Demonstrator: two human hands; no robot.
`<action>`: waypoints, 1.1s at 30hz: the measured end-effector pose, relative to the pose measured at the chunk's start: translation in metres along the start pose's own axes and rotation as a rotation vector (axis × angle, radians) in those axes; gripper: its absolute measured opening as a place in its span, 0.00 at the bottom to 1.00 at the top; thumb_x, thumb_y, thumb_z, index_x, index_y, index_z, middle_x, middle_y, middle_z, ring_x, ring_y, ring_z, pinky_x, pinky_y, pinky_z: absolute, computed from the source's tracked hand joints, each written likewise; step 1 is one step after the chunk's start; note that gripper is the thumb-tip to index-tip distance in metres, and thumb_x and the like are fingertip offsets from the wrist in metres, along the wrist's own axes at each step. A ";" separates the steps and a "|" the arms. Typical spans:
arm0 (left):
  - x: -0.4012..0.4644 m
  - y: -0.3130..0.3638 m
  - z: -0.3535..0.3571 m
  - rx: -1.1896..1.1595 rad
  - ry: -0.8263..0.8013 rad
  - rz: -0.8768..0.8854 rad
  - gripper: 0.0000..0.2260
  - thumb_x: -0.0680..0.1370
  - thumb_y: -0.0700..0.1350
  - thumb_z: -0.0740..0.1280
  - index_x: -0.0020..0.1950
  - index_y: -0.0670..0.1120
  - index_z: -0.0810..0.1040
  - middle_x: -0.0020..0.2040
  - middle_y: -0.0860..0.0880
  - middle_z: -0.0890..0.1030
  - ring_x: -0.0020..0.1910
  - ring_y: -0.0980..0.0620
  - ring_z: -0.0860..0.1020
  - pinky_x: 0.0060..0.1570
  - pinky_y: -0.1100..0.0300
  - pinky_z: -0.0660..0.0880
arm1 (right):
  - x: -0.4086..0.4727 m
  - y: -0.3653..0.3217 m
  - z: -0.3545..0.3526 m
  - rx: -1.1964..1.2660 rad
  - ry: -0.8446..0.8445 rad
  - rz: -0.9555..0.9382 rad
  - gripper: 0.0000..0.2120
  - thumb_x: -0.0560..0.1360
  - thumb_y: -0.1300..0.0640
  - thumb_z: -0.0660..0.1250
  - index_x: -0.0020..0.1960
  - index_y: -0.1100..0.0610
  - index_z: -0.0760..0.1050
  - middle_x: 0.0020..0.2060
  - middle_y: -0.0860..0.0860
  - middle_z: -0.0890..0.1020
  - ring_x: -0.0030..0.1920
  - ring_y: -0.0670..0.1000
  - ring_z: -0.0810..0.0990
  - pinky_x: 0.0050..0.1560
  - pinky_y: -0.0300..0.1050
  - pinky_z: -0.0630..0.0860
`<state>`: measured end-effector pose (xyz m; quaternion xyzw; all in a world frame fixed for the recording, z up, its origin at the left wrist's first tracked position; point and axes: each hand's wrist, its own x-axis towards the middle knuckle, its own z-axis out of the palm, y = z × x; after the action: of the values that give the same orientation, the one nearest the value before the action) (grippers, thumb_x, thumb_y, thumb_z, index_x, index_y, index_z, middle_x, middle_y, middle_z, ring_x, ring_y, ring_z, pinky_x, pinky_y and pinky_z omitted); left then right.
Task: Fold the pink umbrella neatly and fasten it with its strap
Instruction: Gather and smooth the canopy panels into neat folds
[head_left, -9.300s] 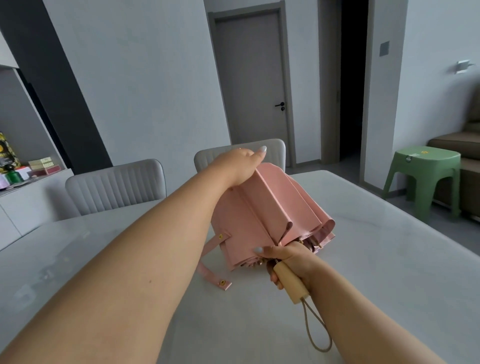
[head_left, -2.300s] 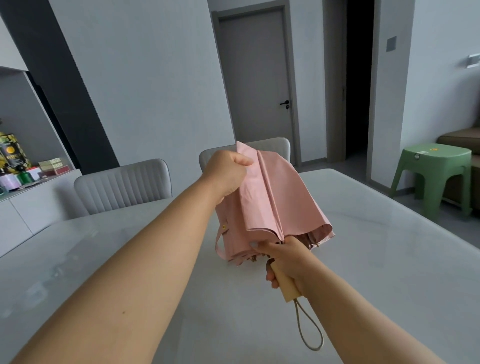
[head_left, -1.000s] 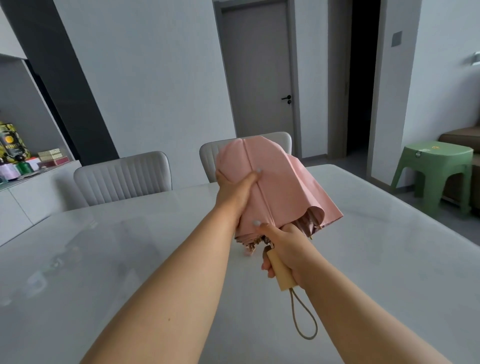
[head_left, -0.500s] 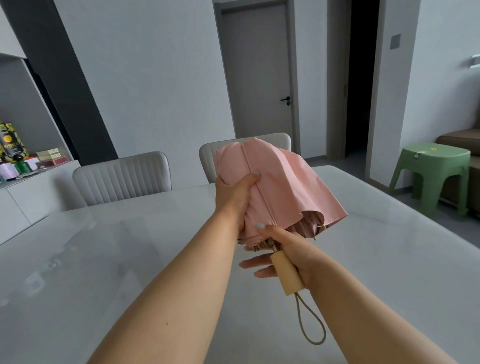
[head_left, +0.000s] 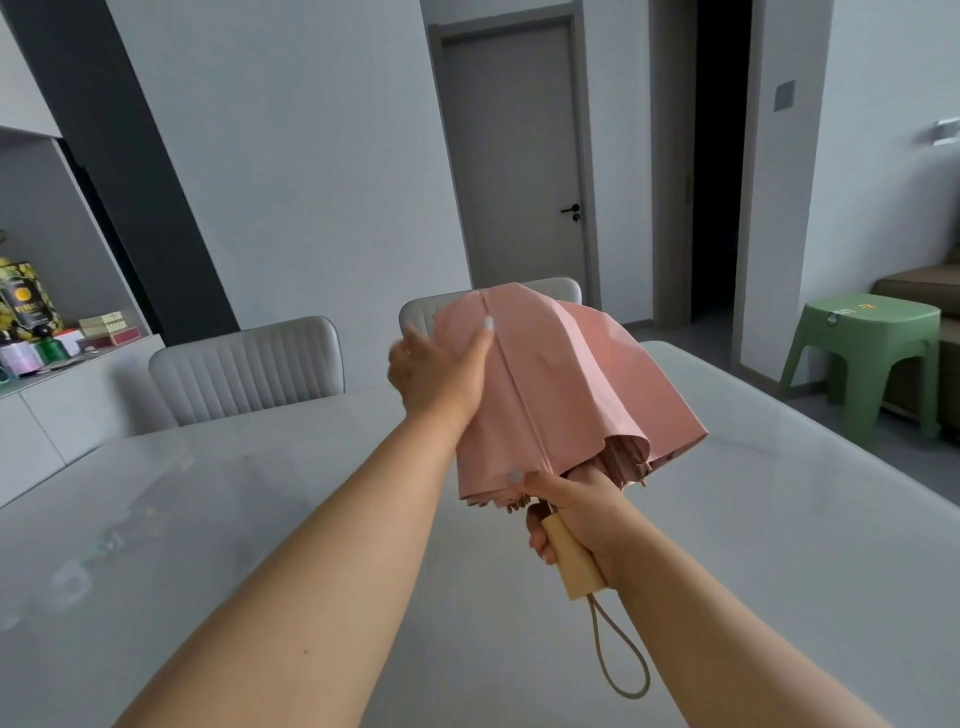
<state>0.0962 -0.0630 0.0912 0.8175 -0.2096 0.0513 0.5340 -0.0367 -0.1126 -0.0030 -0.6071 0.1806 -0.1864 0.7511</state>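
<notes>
From the head view, both bare arms reach forward over a pale grey table (head_left: 218, 519). The right hand (head_left: 571, 514) curls round the wooden handle (head_left: 574, 564) of the pink umbrella (head_left: 566, 395), its thumb pressing the canopy's lower hem against the shaft, and it holds the umbrella in the air above the table with the tip pointing away and slightly up. One cord loop (head_left: 621, 654) hangs from the handle's end, beside the right forearm. The left hand (head_left: 436, 376) lies against the left side of the canopy with the thumb stretched along a seam and the fingers mostly straight, spread on the fabric; it is blurred, so how firmly it presses cannot be told. The canopy is collapsed but loose, its folds bulging to the right, and the rib tips show under the hem near the right hand. The strap cannot be seen. Two grey padded chairs stand at the table's far edge, one (head_left: 249, 364) to the left and one (head_left: 415, 317) partly hidden behind the umbrella. One green plastic stool (head_left: 865, 358) stands on the floor at the right, near a brown sofa (head_left: 930, 291). A closed grey door (head_left: 514, 156) is behind. On the left a white sideboard (head_left: 62, 400) carries several small boxes and tins, too small to count.
</notes>
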 end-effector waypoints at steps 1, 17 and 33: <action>0.006 0.008 -0.005 0.036 0.042 0.090 0.38 0.76 0.64 0.61 0.77 0.42 0.56 0.76 0.42 0.59 0.75 0.41 0.57 0.71 0.46 0.60 | 0.000 0.000 0.000 -0.034 0.003 0.003 0.15 0.74 0.59 0.70 0.52 0.71 0.75 0.25 0.59 0.76 0.21 0.53 0.73 0.23 0.41 0.72; 0.051 0.059 -0.023 0.093 -0.333 0.101 0.09 0.71 0.50 0.71 0.45 0.46 0.81 0.47 0.48 0.81 0.46 0.48 0.78 0.41 0.58 0.71 | 0.004 0.004 0.001 -0.210 -0.020 0.052 0.15 0.74 0.59 0.70 0.54 0.69 0.74 0.26 0.58 0.78 0.22 0.53 0.74 0.25 0.42 0.73; 0.060 0.050 -0.029 -0.021 -0.297 -0.010 0.14 0.71 0.57 0.70 0.47 0.48 0.79 0.51 0.47 0.79 0.51 0.47 0.78 0.52 0.55 0.72 | 0.004 0.008 0.003 -0.246 -0.057 0.103 0.16 0.73 0.56 0.71 0.52 0.68 0.75 0.26 0.59 0.78 0.25 0.55 0.74 0.28 0.44 0.75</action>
<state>0.1349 -0.0713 0.1648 0.8114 -0.2826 -0.0753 0.5060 -0.0313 -0.1104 -0.0106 -0.6895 0.2117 -0.1066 0.6845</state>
